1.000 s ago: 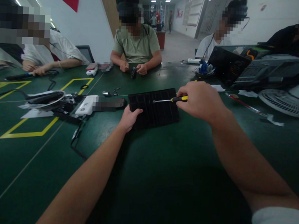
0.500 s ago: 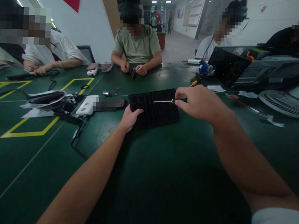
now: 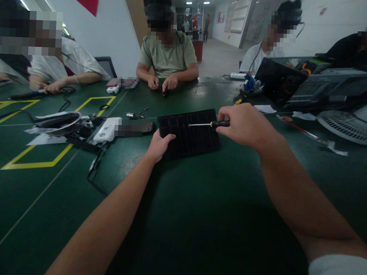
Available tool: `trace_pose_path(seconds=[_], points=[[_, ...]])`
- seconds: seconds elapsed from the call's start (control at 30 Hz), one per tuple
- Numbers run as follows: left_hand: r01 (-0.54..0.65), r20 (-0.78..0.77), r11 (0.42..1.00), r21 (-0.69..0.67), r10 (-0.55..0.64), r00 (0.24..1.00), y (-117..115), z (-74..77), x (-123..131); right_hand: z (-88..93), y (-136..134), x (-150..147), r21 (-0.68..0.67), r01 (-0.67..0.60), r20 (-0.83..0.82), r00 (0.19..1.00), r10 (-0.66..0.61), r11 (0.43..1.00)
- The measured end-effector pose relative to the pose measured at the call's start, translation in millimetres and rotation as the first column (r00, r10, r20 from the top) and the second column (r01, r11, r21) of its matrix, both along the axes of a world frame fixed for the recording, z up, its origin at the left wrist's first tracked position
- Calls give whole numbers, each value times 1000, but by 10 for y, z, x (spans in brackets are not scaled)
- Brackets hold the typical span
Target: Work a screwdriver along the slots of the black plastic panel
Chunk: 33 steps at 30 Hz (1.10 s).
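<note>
My left hand (image 3: pixel 160 146) grips the left edge of a flat black rectangular panel (image 3: pixel 198 144), thumb on top, its other fingers hidden beneath. The panel has ribs or compartments across its face and is tilted over the table. My right hand (image 3: pixel 243 124) is closed round the black-and-yellow handle of a screwdriver (image 3: pixel 202 124). The silver shaft points left, and its tip lies at the panel's upper middle; whether it touches a screw cannot be made out.
Left of the panel lie a phone (image 3: pixel 138 128), a white device (image 3: pixel 107 129), and a heap of cables and parts (image 3: pixel 62 124). Small metal pieces (image 3: pixel 136 115) lie behind. At right stand a white fan (image 3: pixel 351 122) and a black computer case (image 3: pixel 280 81). Co-workers sit around the green table (image 3: pixel 198 219).
My right hand's fingers have shifted slightly on the screwdriver handle, showing more of it. The panel and my left hand hold still. Across the table, a co-worker's hand has moved over a small dark object.
</note>
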<state>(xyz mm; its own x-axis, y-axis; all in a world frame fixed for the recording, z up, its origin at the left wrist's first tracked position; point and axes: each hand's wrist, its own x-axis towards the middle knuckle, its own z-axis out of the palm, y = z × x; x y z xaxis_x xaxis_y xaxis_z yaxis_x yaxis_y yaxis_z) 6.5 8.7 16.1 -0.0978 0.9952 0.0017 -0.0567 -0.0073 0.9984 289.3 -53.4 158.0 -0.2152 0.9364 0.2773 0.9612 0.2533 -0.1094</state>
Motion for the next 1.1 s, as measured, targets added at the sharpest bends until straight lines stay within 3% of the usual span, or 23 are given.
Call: trace_pose_path(seconds=[1.1], points=[[1, -1, 1000, -12, -1, 1000, -1, -8, -11, 28, -2, -8, -63, 17, 12, 1000, -17, 998]])
